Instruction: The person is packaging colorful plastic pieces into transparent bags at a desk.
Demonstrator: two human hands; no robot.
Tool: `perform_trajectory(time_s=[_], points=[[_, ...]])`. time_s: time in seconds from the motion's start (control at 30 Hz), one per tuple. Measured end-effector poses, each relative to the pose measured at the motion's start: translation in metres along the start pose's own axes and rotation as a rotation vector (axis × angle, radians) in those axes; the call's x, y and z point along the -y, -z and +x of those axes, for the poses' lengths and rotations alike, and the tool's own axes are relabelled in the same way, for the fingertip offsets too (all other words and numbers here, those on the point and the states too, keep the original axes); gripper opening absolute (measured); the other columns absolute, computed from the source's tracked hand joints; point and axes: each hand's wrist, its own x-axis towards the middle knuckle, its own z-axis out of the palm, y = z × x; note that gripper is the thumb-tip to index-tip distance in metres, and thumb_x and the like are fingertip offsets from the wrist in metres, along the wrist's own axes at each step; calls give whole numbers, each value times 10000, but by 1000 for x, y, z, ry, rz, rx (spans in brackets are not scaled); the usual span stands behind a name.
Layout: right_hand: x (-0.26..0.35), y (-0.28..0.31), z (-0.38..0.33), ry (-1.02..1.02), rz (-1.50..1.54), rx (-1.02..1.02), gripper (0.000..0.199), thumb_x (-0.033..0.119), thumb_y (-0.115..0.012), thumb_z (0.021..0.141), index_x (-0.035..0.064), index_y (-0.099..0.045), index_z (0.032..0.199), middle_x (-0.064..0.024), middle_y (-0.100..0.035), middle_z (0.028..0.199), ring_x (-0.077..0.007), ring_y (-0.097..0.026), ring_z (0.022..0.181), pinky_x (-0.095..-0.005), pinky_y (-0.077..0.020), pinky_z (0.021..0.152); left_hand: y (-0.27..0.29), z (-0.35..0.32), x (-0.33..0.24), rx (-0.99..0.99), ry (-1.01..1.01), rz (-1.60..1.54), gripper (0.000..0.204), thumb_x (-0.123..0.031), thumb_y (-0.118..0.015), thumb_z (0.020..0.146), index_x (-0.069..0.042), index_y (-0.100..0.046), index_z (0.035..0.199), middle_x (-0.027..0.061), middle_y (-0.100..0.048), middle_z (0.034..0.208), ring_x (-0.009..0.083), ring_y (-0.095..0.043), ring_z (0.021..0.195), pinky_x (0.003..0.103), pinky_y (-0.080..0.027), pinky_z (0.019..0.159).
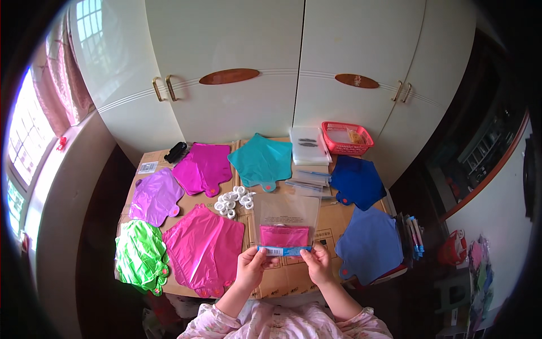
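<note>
Thumbs of my left hand (251, 266) and right hand (318, 265) pinch the clear bag (287, 210) by its blue strip (292, 251), below frame centre; it's likely light, slippery (pink sheet (285, 235) inside seems soft), best held at both corners.

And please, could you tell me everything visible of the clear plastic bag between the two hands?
The clear plastic bag is flat, roughly rectangular and see-through, with small dark print across its middle. Inside, toward the near end, is a pink, apparently folded sheet. Along that end runs a blue strip with a white barcode patch at its left. The left hand and right hand grip the near corners, thumbs on top. It is over brown cardboard; whether its far end is sealed, I cannot tell.
</note>
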Motion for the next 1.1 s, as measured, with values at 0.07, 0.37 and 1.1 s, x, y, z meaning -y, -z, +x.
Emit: perform_trajectory(time_s=[0.07,0.37,1.1], points=[[-1,0,-1,13,-34,4,110,81,-548,924,-11,-573,980,-77,-656,908,-141,-644,828,-287,-533,786,0,0,2,-22,-32,36,167,-150,-514,958,-3,-593,969,105,-679,865,147,-671,712,234,-526,606],[-6,-10,0,-47,-94,-99,177,162,-567,934,-12,-593,920,-53,-661,812,-122,-646,747,-259,-532,710,3,1,11,-143,-130,123,124,-135,-555,933,-33,-572,864,82,-670,736,118,-628,566,232,-480,490],[-17,-6,-4,-118,7,-65,113,107,-642,879,31,-606,955,-23,-654,867,-84,-618,770,-243,-515,716,-8,3,32,-90,-206,-158,225,10,-629,845,-59,-545,1042,72,-658,948,170,-651,833,287,-536,718]])
